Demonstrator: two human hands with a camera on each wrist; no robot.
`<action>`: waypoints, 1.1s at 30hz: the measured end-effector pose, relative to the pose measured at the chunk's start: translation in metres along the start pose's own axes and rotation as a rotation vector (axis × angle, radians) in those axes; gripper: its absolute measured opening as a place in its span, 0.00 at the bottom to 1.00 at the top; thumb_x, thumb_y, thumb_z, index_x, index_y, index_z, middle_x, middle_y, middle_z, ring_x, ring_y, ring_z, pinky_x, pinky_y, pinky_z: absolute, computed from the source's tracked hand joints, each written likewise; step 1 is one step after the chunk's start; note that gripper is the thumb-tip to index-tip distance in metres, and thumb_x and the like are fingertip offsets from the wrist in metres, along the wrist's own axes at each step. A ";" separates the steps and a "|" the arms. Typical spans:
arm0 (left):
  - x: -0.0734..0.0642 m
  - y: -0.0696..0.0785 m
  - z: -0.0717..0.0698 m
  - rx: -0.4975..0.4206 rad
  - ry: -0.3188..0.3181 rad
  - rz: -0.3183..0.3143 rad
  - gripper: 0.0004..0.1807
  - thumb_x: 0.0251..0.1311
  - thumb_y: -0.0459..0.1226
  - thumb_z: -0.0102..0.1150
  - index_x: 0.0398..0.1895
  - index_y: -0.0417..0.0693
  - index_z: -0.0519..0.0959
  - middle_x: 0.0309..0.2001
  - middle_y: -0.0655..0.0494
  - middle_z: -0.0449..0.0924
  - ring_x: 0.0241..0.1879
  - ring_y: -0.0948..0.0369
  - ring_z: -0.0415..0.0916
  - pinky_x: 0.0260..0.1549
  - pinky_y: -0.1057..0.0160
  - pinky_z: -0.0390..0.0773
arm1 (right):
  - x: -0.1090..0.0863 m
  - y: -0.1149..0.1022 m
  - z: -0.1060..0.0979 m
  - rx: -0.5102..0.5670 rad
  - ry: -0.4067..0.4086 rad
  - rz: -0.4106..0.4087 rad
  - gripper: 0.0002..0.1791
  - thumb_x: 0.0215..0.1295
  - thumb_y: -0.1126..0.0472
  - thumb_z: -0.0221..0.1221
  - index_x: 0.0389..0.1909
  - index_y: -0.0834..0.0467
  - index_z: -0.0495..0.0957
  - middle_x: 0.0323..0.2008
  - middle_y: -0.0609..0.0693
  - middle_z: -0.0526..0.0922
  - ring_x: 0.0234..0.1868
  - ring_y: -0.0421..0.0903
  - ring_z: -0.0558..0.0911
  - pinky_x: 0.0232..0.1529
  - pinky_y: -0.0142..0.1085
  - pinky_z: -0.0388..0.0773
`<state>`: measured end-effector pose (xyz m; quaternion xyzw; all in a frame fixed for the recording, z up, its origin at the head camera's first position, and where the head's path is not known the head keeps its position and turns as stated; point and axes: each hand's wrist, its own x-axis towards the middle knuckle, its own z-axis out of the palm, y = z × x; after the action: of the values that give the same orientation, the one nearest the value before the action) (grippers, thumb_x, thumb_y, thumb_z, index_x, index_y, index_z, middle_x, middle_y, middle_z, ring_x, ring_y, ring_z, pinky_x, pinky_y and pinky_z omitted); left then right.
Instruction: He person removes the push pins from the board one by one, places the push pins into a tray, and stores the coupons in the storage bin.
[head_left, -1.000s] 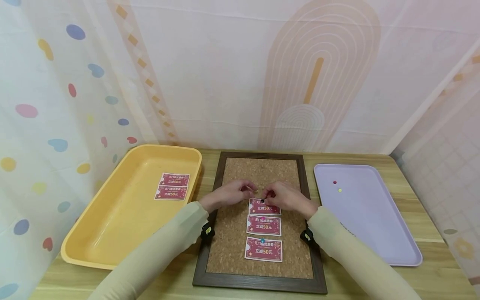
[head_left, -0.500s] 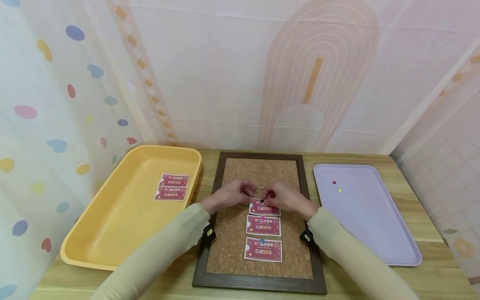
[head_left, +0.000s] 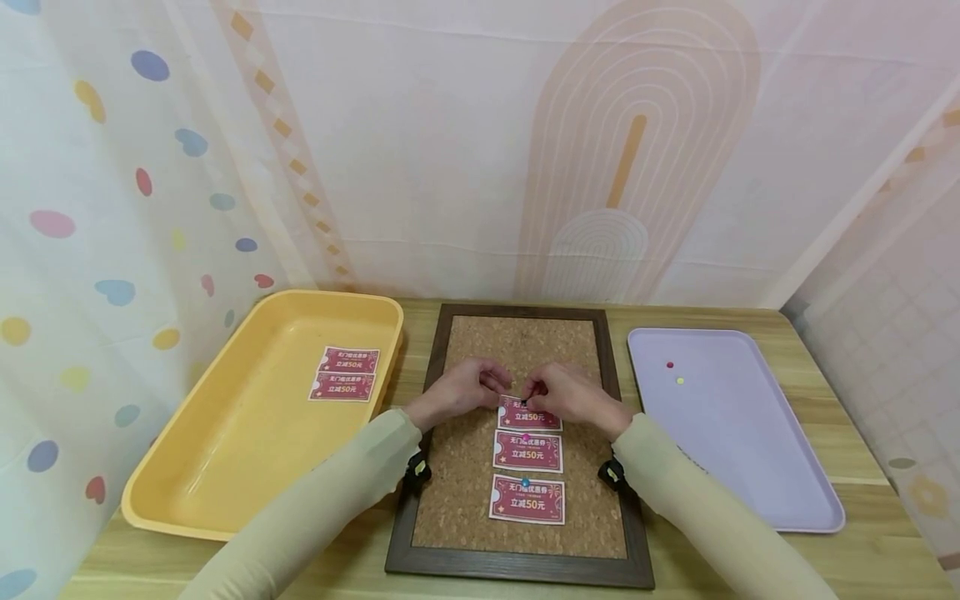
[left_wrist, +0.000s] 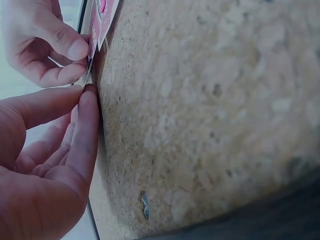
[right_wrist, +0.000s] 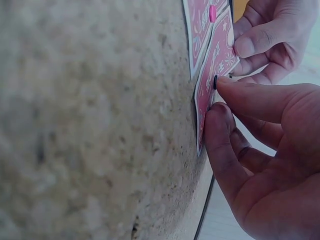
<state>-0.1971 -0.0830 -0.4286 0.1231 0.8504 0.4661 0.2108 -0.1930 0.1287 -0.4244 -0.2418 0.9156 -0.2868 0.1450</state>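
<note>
On the framed corkboard (head_left: 457, 508) lie three red paper coupons in a column. My left hand (head_left: 463, 387) pinches the upper left corner of the top coupon (head_left: 528, 417), which bends up a little in the right wrist view. At that coupon's upper edge, the thumb and index finger of my right hand (head_left: 572, 394) hold a black thumbtack (right_wrist: 215, 82), thumb right against its head. A pink thumbtack (head_left: 526, 437) is in the middle coupon (head_left: 528, 454); a blue thumbtack (head_left: 525, 482) is in the bottom coupon (head_left: 527, 504).
A deep yellow tray (head_left: 225, 433) at the left holds two more coupons (head_left: 345, 375). To the right, a shallow purple tray (head_left: 742, 442) carries a red thumbtack (head_left: 670, 365) and a yellow thumbtack (head_left: 680, 381). Patterned curtains rise behind and at both sides of the wooden table (head_left: 877, 554).
The right hand's fingertips have shifted very slightly at the black thumbtack. Both hands otherwise stay at the top coupon, and the trays and other coupons keep their places.
</note>
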 end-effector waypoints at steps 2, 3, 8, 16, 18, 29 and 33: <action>-0.001 0.000 0.000 0.006 0.003 0.006 0.16 0.60 0.26 0.67 0.52 0.36 0.83 0.41 0.51 0.85 0.40 0.59 0.81 0.41 0.62 0.81 | 0.000 0.001 0.000 0.003 -0.004 -0.005 0.02 0.67 0.65 0.67 0.38 0.58 0.87 0.30 0.43 0.83 0.30 0.39 0.77 0.35 0.36 0.73; -0.001 0.000 -0.001 0.009 0.004 0.011 0.16 0.60 0.26 0.66 0.51 0.36 0.83 0.40 0.51 0.85 0.40 0.59 0.81 0.40 0.63 0.80 | 0.000 0.001 0.000 0.006 -0.004 -0.010 0.02 0.67 0.65 0.67 0.38 0.58 0.87 0.30 0.43 0.83 0.30 0.39 0.77 0.35 0.35 0.73; -0.002 -0.002 -0.001 0.021 0.002 0.039 0.12 0.60 0.27 0.66 0.47 0.37 0.85 0.36 0.52 0.85 0.36 0.61 0.79 0.35 0.66 0.78 | 0.001 0.005 -0.001 0.033 -0.009 -0.028 0.02 0.66 0.67 0.66 0.37 0.58 0.87 0.30 0.44 0.83 0.30 0.39 0.77 0.33 0.35 0.73; -0.003 -0.004 -0.001 0.066 0.018 0.070 0.07 0.60 0.29 0.68 0.41 0.39 0.87 0.33 0.55 0.86 0.33 0.63 0.78 0.34 0.67 0.76 | 0.002 0.006 0.000 0.049 -0.010 -0.021 0.03 0.66 0.68 0.66 0.36 0.58 0.87 0.30 0.44 0.83 0.30 0.39 0.78 0.33 0.35 0.73; -0.003 -0.005 -0.001 0.076 0.022 0.073 0.06 0.60 0.29 0.68 0.41 0.39 0.87 0.33 0.55 0.86 0.33 0.63 0.78 0.35 0.66 0.76 | 0.002 0.006 0.000 0.049 -0.010 -0.022 0.03 0.66 0.68 0.66 0.37 0.58 0.87 0.30 0.44 0.84 0.30 0.39 0.78 0.33 0.35 0.73; -0.003 -0.006 -0.002 0.130 0.051 0.081 0.05 0.61 0.29 0.69 0.39 0.44 0.89 0.36 0.57 0.88 0.36 0.64 0.79 0.39 0.65 0.77 | 0.002 0.005 0.001 0.045 -0.003 -0.021 0.02 0.67 0.66 0.67 0.37 0.60 0.86 0.30 0.44 0.84 0.29 0.39 0.77 0.34 0.34 0.73; -0.003 -0.007 -0.002 0.137 0.056 0.079 0.05 0.60 0.30 0.70 0.39 0.44 0.89 0.37 0.57 0.88 0.37 0.64 0.80 0.40 0.64 0.77 | 0.002 0.006 0.002 0.047 -0.004 -0.023 0.03 0.66 0.66 0.68 0.37 0.61 0.86 0.30 0.44 0.83 0.30 0.39 0.77 0.35 0.34 0.74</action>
<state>-0.1956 -0.0894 -0.4329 0.1574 0.8805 0.4179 0.1594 -0.1959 0.1307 -0.4297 -0.2492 0.9055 -0.3093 0.1490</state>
